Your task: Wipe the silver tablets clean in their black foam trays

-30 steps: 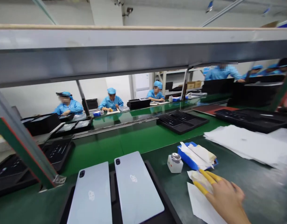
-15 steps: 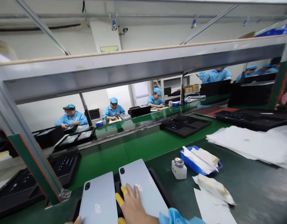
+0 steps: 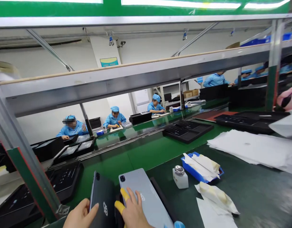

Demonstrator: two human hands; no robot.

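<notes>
Two grey tablets lie back-up in a black tray (image 3: 160,193) at the bottom centre. My left hand (image 3: 80,215) grips the left tablet (image 3: 103,202) by its left edge and tilts it up on its side. Spread flat on the right tablet (image 3: 146,198) is my right hand (image 3: 133,210), with yellow finger cots on two fingers. A crumpled wipe (image 3: 216,196) lies on white paper (image 3: 216,215) to the right.
A small white dispenser bottle (image 3: 180,176) and a blue tray of wipes (image 3: 200,164) stand right of the tablets. White sheets (image 3: 252,147) lie farther right. Black trays (image 3: 186,129) sit on the green belt. A metal post (image 3: 24,161) rises at left. Co-workers in blue sit across.
My right hand left the wipe at the right and came onto the right tablet. My left hand came into view and lifted the left tablet's edge. The camera tilted upward.
</notes>
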